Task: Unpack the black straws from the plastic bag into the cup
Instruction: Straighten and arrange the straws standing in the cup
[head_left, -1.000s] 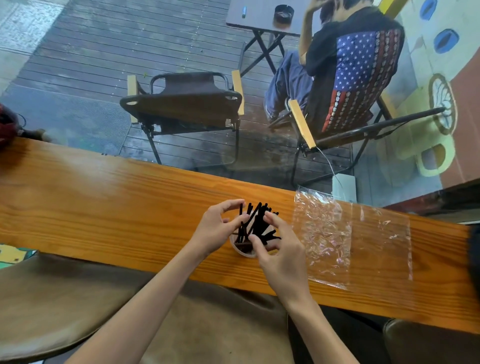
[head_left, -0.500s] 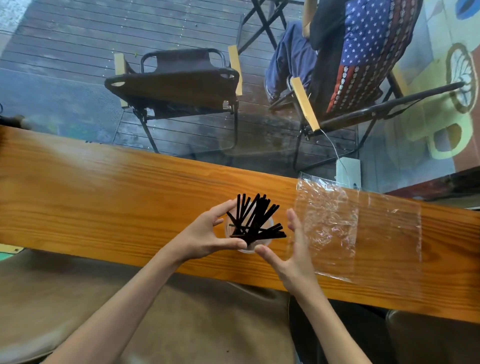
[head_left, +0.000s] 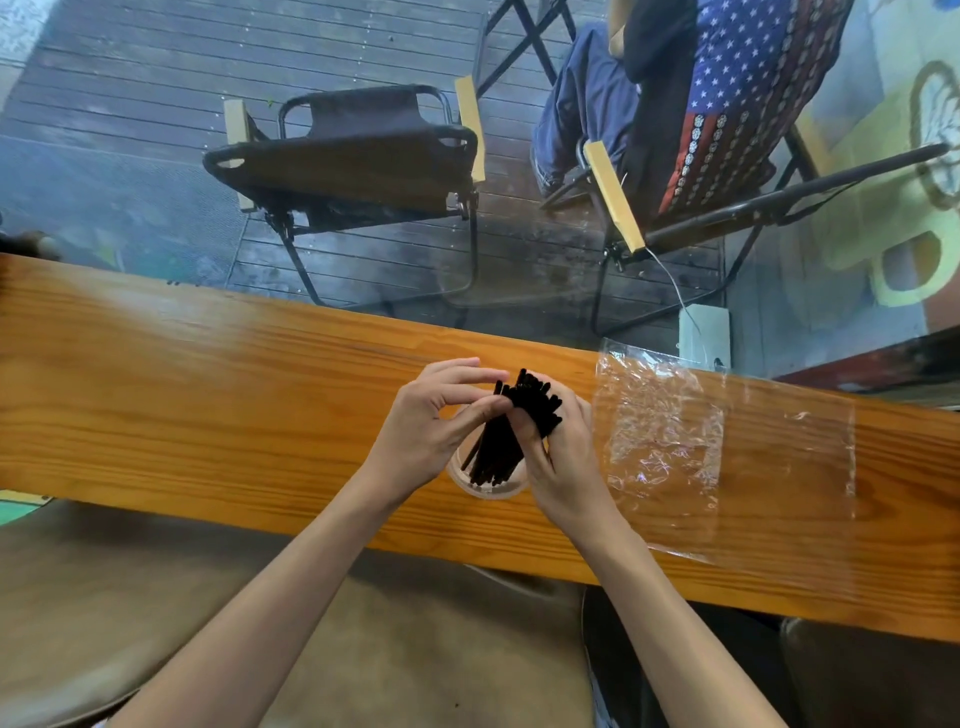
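Observation:
A bunch of black straws stands with its lower ends in a clear plastic cup on the wooden counter. My right hand is wrapped around the upper part of the bunch, holding it gathered. My left hand pinches the straws from the left with thumb and fingers. The straw tops stick out above my right fingers. The empty clear plastic bag lies flat on the counter just right of my right hand.
Beyond the counter's far edge a glass pane shows a deck with a black folding chair and a seated person in another chair. A brown seat is below the counter's near edge.
The straws were fanned out loosely in the cup with both hands spread around them. Now both hands have closed on them and gathered them into one tight bunch.

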